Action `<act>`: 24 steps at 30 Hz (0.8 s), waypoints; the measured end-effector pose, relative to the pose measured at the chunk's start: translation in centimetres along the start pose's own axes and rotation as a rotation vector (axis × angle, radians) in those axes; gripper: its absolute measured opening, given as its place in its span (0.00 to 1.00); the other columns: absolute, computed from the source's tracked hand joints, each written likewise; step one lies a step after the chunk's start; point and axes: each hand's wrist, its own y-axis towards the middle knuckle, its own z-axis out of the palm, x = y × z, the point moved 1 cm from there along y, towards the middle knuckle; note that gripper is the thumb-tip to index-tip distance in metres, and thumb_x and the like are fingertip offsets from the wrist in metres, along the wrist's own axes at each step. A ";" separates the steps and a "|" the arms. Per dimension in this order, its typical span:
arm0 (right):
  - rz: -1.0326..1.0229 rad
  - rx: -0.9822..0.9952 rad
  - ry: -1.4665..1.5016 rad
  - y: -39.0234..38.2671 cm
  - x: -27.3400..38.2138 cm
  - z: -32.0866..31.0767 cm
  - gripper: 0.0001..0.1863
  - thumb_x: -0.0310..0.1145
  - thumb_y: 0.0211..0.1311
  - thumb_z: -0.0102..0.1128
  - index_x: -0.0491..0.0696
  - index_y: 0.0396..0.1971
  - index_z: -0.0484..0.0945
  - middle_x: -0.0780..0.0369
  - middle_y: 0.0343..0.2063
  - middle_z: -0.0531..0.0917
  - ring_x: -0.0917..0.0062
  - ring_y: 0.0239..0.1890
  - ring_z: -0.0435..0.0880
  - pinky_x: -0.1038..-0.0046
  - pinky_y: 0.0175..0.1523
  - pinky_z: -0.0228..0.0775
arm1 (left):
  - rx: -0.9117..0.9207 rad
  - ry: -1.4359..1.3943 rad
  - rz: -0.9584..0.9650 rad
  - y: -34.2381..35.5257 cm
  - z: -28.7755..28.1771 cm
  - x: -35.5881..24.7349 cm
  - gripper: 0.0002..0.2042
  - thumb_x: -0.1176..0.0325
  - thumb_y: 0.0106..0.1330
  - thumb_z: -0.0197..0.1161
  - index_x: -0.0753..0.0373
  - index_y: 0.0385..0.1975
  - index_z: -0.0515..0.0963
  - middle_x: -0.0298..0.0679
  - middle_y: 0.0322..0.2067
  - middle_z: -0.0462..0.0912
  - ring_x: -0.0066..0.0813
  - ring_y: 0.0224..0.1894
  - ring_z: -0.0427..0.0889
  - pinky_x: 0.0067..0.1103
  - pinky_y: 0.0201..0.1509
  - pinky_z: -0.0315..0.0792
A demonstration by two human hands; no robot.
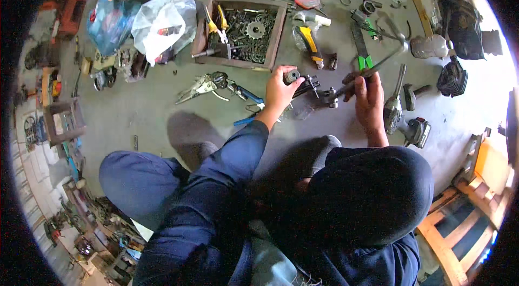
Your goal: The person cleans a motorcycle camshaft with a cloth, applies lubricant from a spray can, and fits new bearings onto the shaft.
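Note:
My left hand (280, 91) is closed around a grey metal cylinder (292, 76) with a hole in its end. Beside its fingertips sits a dark metal fitting (309, 86); whether it is joined to the cylinder I cannot tell. My right hand (368, 99) grips a long, dark bent metal rod (385, 60), its far end curving up and to the right. Near the rod's lower end, between both hands, is a small metal clamp-like piece (330, 97). Left of my left hand lie locking pliers (205, 87) and a blue-handled tool (246, 94).
A wooden tray (280, 32) of bolts and a sprocket stands ahead. A yellow-black handled tool (310, 45) and a green-handled tool (360, 45) lie beyond my hands. To the right are a cordless power tool (417, 132), a wooden pallet (438, 243); plastic bags (165, 22) lie far left.

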 end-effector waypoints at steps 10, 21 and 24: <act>-0.431 0.251 -0.304 2.3 1.1 9.2 0.13 0.29 0.64 0.60 0.43 0.43 0.68 0.48 0.34 0.82 0.47 0.36 0.82 0.55 0.38 0.74 | -0.086 -0.044 0.094 -0.1 0.0 1.8 0.21 0.65 0.49 0.79 0.63 0.38 0.74 0.43 0.38 0.85 0.39 0.42 0.84 0.30 0.47 0.76; -0.400 0.284 -0.374 3.0 2.5 11.7 0.09 0.28 0.65 0.60 0.42 0.40 0.72 0.51 0.30 0.83 0.57 0.29 0.84 0.63 0.34 0.76 | -0.104 -0.125 0.148 -0.1 0.2 2.8 0.21 0.64 0.49 0.77 0.64 0.38 0.74 0.44 0.36 0.83 0.42 0.42 0.84 0.32 0.47 0.76; -0.496 0.248 -0.402 2.7 3.7 11.0 0.08 0.28 0.65 0.60 0.42 0.40 0.72 0.52 0.29 0.83 0.58 0.29 0.84 0.64 0.34 0.75 | -0.085 -0.091 0.037 -0.1 0.3 2.4 0.20 0.64 0.49 0.77 0.63 0.37 0.74 0.43 0.36 0.83 0.43 0.42 0.83 0.31 0.48 0.76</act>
